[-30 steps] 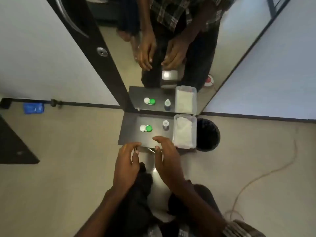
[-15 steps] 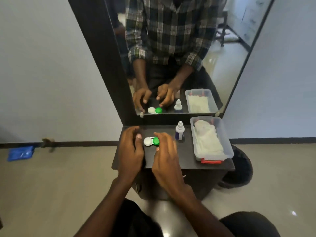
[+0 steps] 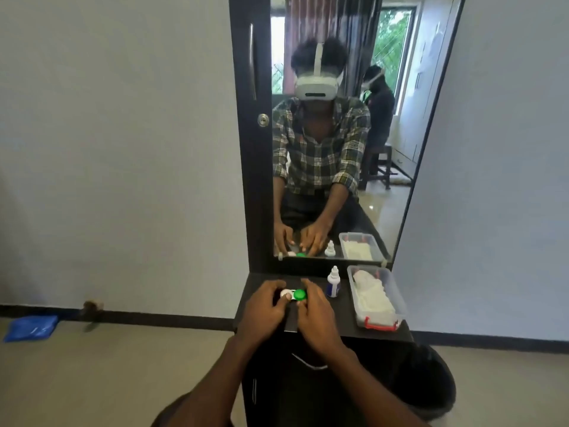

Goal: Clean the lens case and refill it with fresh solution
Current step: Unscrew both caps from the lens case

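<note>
item: lens case (image 3: 293, 294), near-left on the table (image 3: 341, 322), caps on. your left hand (image 3: 265, 306) and right hand (image 3: 314, 311) curl around its ends. step: opening; next, unscrew caps. solution bottle (image 3: 333, 282) stands just right.

Both hands cover most of the lens case (image 3: 293, 294), so only its white and green caps peek out. The bottle (image 3: 332, 283) label's too small to read. Bin (image 3: 431, 383) on the right sits half behind the table (image 3: 345, 322).
</note>
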